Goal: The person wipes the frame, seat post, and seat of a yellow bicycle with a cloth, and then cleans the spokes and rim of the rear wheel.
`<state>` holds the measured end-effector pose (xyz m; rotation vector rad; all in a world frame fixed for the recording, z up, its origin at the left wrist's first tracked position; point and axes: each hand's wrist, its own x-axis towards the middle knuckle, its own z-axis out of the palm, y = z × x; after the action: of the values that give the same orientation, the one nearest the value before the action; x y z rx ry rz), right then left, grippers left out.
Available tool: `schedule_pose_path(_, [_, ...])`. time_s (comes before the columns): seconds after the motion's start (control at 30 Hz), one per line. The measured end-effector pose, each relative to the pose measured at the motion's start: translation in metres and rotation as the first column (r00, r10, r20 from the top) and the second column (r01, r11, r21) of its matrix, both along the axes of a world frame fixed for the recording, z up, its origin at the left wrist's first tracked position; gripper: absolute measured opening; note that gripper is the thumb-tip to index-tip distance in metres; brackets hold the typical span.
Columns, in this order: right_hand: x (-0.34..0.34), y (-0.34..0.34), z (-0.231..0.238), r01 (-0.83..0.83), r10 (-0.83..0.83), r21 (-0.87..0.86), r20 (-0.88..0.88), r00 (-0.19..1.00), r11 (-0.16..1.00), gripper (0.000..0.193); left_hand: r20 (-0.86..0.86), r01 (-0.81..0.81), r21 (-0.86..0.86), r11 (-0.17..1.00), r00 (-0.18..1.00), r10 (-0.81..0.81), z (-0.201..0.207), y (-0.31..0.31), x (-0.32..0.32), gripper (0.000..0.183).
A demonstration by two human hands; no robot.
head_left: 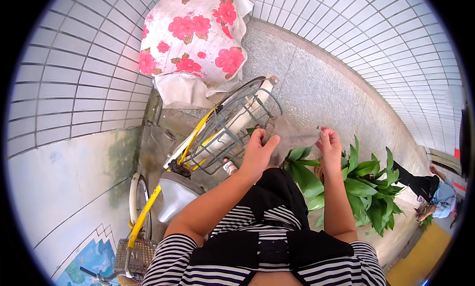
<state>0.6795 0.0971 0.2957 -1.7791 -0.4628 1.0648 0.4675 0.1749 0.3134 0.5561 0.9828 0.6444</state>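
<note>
Both my hands hold a grey-brown cloth [292, 136] stretched between them at chest height. My left hand [258, 150] grips its left edge, thumb over the fabric. My right hand [329, 145] pinches its right edge with the fingertips. The cloth hangs just right of a wire basket [232, 130] on a yellow bicycle [148, 207]. Below the cloth stands a green leafy plant [363, 187].
A bundle wrapped in white fabric with red flowers [195, 43] stands at the back by the white tiled walls [74, 73]. A grey bicycle seat [175, 194] is at lower left. Another person [435, 192] crouches at far right on the pavement.
</note>
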Motion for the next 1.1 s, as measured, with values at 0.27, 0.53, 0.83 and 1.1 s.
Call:
schedule_pose_path(0.27, [-0.063,0.003,-0.011,0.037,0.067,0.096,-0.877,0.475,0.995,0.066,0.148,0.063,-0.481,0.874,0.989,0.010,-0.005,0.003,0.025,0.028])
schedule_pose_path(0.53, [-0.002,0.043,-0.051,0.295,-0.238,-0.048,-0.719,0.653,0.954,0.040,-0.654,0.343,0.516,0.785,0.749,0.102,-0.062,0.038,-0.037,0.027])
schedule_pose_path(0.83, [0.023,0.185,-0.142,-0.202,0.213,-0.067,0.330,0.920,0.977,0.067,-0.906,0.659,0.393,0.641,0.159,0.393,-0.127,0.052,-0.111,0.037])
schedule_pose_path(1.1, [-0.018,0.222,-0.215,-0.503,0.523,-0.222,0.602,0.603,0.835,0.038,-0.907,0.713,0.358,0.603,0.111,0.407,-0.143,0.057,-0.113,0.042])
